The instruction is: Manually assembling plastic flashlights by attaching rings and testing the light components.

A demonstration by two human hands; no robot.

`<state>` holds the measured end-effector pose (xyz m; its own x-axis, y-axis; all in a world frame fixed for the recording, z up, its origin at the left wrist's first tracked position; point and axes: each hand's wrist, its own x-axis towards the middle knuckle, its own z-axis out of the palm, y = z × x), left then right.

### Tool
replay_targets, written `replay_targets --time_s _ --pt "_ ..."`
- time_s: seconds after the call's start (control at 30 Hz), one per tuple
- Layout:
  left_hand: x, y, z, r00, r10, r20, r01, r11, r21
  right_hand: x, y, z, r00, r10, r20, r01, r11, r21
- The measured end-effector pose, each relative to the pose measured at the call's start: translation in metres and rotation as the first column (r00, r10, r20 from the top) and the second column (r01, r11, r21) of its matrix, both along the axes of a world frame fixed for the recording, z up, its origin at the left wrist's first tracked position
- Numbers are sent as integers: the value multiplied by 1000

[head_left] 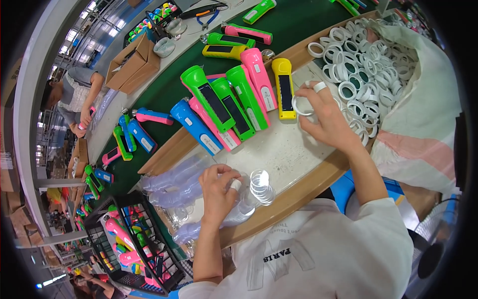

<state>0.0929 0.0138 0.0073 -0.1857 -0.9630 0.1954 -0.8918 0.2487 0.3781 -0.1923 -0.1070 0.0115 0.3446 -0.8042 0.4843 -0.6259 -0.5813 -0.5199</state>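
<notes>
My right hand (pixel 326 119) pinches a white plastic ring (pixel 302 105) between thumb and fingers, beside a yellow flashlight (pixel 285 89) with a dark panel. My left hand (pixel 218 192) is closed, its fingertips pressed together over stacks of clear round discs (pixel 261 187); what it holds, if anything, I cannot make out. White bands wrap a finger on each hand. Green flashlights (pixel 208 97), a blue one (pixel 196 127) and pink ones (pixel 259 79) lie side by side in the wooden-edged tray (pixel 279 159). Many loose white rings (pixel 356 92) are heaped at the tray's right end.
A white woven sack (pixel 423 114) drapes at the right. Along the green conveyor (pixel 167 92) lie more flashlights. A black crate (pixel 134 244) of colourful flashlights stands lower left. A cardboard box (pixel 133 65) and pliers (pixel 207 20) are beyond; a co-worker (pixel 79 92) is far left.
</notes>
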Motion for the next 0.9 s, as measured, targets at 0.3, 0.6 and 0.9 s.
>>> replay_targets --time_s 0.3,0.6,0.9 --pt "-44 -67 75 478 291 -829 -2 944 330 43 6 6 878 405 256 -438 895 87" --pt "-62 -259 84 996 -89 -4 88 993 -79 28 -20 -2 793 184 581 -252 967 38" --pt "-139 -428 1 722 -279 634 300 951 76 25 -26 -1 706 -17 708 -219 945 242"
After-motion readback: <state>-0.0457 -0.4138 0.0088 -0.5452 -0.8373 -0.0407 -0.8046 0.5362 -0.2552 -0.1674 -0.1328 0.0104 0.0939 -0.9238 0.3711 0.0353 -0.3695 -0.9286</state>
